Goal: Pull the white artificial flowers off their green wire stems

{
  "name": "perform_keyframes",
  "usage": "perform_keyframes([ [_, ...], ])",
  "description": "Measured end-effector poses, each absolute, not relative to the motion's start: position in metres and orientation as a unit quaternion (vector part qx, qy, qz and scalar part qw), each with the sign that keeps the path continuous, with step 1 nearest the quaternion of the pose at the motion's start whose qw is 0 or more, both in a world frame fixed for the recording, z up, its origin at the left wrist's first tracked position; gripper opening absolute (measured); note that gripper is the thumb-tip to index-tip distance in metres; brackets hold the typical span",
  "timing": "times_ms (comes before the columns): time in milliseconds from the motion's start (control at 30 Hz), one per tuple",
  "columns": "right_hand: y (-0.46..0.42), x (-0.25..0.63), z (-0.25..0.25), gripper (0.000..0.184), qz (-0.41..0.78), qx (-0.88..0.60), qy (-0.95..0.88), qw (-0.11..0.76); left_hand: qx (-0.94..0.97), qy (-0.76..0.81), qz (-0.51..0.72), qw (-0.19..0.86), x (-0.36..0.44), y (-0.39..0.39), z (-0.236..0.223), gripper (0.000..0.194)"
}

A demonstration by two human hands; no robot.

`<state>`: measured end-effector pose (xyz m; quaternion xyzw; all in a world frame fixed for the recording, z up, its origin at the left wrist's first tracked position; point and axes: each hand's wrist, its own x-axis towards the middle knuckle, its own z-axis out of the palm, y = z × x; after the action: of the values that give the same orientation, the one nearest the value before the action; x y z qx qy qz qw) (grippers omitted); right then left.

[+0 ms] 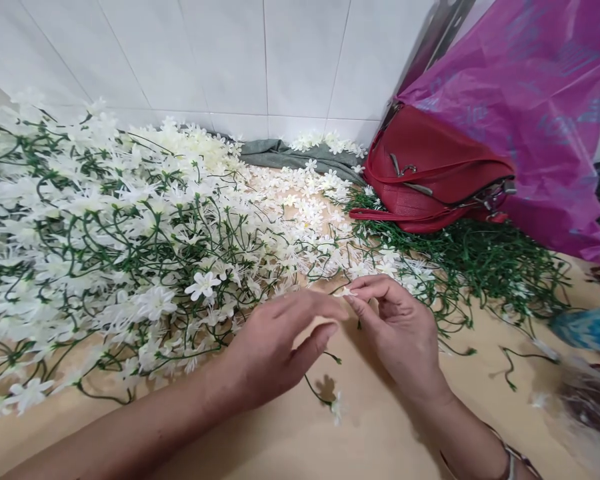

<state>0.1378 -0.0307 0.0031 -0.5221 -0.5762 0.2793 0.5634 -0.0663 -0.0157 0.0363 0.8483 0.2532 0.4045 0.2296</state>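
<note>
My right hand [405,327] pinches a small white artificial blossom [347,293] between thumb and fingertips. Close by on its left is my left hand [280,343], its thumb and forefinger apart while the lower fingers are hidden beneath. From under that hand come a green artificial flower stem [313,390] with a white blossom [337,408] at its end and another green tip [336,359]. The stem appears to be held in the hidden fingers; its blossom casts a shadow on the table. The left forefinger comes near the pinched blossom.
Finished-looking white artificial flowers [105,220] are heaped at left. Loose white blossoms [310,207] lie beyond my hands on the tan table [370,433]. Green stems [460,260] pile at right under a red handbag [430,167], beside a purple plastic bag [540,113]. A tiled wall [220,60] stands behind.
</note>
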Motion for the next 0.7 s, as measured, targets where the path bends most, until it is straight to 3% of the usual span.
perform_keyframes([
  [133, -0.029, 0.141, 0.004, 0.013, 0.318, -0.524, -0.549, 0.568, 0.929, 0.226, 0.211, 0.204, -0.078, -0.023, 0.049, 0.015],
  [233, -0.028, 0.141, 0.008, 0.015, 0.337, -0.533, -0.523, 0.573, 0.937, 0.261, 0.169, 0.157, -0.080, -0.032, 0.047, 0.018],
  [500, -0.027, 0.146, 0.013, 0.015, 0.395, -0.553, -0.490, 0.545, 0.938, 0.250, 0.202, 0.128, -0.069, -0.039, 0.015, 0.016],
  [700, -0.025, 0.150, 0.008, 0.028, 0.553, -0.497, -0.408, 0.530, 0.874, 0.292, 0.333, 0.202, -0.068, -0.035, 0.006, 0.013],
])
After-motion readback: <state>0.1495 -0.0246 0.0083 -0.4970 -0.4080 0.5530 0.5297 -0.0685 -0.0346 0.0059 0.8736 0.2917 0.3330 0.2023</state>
